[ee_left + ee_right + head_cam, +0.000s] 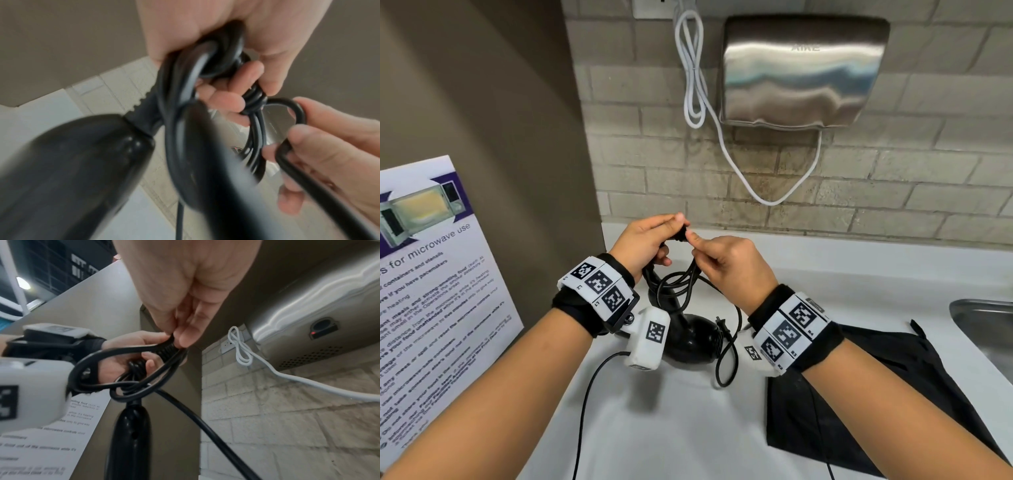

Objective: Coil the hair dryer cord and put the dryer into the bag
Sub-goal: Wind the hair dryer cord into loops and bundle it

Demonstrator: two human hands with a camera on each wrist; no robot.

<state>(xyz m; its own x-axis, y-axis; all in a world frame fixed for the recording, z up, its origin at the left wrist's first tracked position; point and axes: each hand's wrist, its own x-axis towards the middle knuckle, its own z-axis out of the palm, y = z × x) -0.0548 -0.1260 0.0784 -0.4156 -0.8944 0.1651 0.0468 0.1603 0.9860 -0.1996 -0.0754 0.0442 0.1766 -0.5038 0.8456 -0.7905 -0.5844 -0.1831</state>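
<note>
A black hair dryer (pixel 693 337) hangs below my hands over the white counter (pixel 825 270), its handle (pixel 131 426) pointing up toward them. My left hand (pixel 645 240) grips a bundle of black cord (pixel 678 284) loops (pixel 252 100). Right beside it, my right hand (pixel 726 258) pinches one loop of the cord (pixel 296 112) between thumb and fingers. The loose end with the plug (pixel 720 322) dangles under my right wrist. A flat black bag (pixel 876 387) lies on the counter at the right, partly under my right forearm.
A steel hand dryer (pixel 801 72) with a white cable (pixel 695 78) is mounted on the tiled wall above. A steel sink (pixel 986 329) rim shows at the right edge. A microwave poster (pixel 431 291) leans at the left.
</note>
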